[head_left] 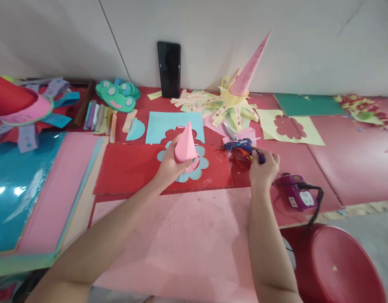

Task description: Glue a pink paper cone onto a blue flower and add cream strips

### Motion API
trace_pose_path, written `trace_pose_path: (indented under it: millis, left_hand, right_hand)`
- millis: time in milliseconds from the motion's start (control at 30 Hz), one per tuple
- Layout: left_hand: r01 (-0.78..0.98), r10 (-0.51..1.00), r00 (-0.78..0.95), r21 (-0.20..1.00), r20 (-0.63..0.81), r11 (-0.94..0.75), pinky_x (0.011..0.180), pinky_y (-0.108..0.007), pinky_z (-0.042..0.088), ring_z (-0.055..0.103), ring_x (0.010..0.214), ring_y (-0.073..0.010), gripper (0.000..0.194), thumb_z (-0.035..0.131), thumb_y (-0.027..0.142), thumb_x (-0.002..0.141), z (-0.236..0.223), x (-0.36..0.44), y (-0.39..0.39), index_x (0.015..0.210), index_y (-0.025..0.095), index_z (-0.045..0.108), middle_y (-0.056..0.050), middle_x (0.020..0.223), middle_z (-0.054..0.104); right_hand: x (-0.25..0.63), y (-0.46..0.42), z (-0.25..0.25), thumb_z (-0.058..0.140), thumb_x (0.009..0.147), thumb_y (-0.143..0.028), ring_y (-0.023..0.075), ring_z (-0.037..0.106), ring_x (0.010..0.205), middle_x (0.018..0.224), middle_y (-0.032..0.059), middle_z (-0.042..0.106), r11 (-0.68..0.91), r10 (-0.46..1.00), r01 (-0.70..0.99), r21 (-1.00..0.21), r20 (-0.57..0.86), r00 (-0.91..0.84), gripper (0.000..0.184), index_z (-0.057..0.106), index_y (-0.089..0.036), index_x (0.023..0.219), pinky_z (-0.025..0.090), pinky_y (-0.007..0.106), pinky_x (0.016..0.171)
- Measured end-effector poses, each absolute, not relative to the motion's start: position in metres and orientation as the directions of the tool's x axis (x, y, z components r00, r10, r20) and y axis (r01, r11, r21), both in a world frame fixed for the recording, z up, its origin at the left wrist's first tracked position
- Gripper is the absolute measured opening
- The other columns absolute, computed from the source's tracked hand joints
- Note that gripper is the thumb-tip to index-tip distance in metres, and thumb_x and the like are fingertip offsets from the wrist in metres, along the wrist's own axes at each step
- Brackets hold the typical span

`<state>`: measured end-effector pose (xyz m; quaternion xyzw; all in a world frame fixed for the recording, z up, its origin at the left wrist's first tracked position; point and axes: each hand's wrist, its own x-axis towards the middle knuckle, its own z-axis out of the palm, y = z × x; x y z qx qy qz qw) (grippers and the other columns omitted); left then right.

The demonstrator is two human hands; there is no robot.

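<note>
My left hand (171,164) is wrapped round the base of a pink paper cone (185,145), whose tip points up. Under the cone lies a light blue flower-shaped paper cutout (198,173) on a red board (130,168). To the right, my right hand (265,166) is closed on the back end of a dark blue glue gun (239,145), its nozzle pointing left. Beside the glue gun sit orange-handled scissors (241,160), partly hidden. A blue sheet (156,122) with a flower-shaped hole lies behind the cone.
A finished pink cone (250,71) stands among paper strips. A black phone (169,69) leans on the wall. A purple power socket (299,193) with cords sits at right, near a red stool (342,265). Coloured sheets (57,181) and a red cone hat (10,97) are left.
</note>
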<state>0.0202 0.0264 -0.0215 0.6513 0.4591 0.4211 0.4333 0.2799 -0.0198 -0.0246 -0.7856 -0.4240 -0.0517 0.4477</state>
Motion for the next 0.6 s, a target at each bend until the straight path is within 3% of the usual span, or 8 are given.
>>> trace_pose_path:
  millis: [200,367,500,600]
  left_hand:
    - [0.247,0.970,0.195,0.950,0.146,-0.193,0.097,-0.042,0.045,0.047,0.121,-0.0275,0.079,0.071,0.049,0.069,-0.025,0.018,0.026,0.136,0.030,0.033,-0.009,0.132,0.048]
    - [0.202,0.952,0.202,0.942,0.230,-0.270,0.101,-0.041,0.042,0.045,0.124,-0.0259,0.080,0.067,0.056,0.071,-0.027,0.017,0.027,0.138,0.033,0.029,-0.008,0.136,0.045]
    - [0.119,0.908,0.176,0.907,0.380,-0.403,0.105,-0.040,0.036,0.042,0.128,-0.0228,0.058,0.042,0.060,0.087,-0.024,0.015,0.024,0.137,0.031,0.032,-0.007,0.134,0.047]
    - [0.118,0.906,0.050,0.898,0.421,-0.424,0.106,-0.039,0.035,0.043,0.128,-0.0203,0.046,0.026,0.054,0.094,-0.017,0.010,0.028,0.128,0.029,0.043,-0.006,0.134,0.048]
  right_hand:
    - [0.286,-0.019,-0.025,0.050,0.082,-0.035,0.0234,0.053,0.084,0.084,0.0088,0.054,-0.236,0.499,0.700,-0.674,0.534,0.683,0.023,0.063,-0.017,0.089,0.042,0.042,0.081]
    - [0.294,-0.019,-0.031,0.051,0.082,-0.035,0.0235,0.053,0.083,0.084,0.0083,0.053,-0.306,0.483,0.648,-0.697,0.473,0.737,0.021,0.060,-0.018,0.089,0.042,0.043,0.081]
    - [0.288,-0.020,-0.031,0.053,0.080,-0.036,0.0246,0.054,0.086,0.086,0.0087,0.055,-0.290,0.476,0.714,-0.638,0.551,0.685,0.021,0.063,-0.019,0.086,0.042,0.045,0.084]
    - [0.268,-0.019,-0.017,0.051,0.083,-0.038,0.0239,0.055,0.087,0.088,0.0092,0.058,-0.215,0.509,0.792,-0.572,0.626,0.591,0.024,0.065,-0.019,0.084,0.042,0.043,0.083]
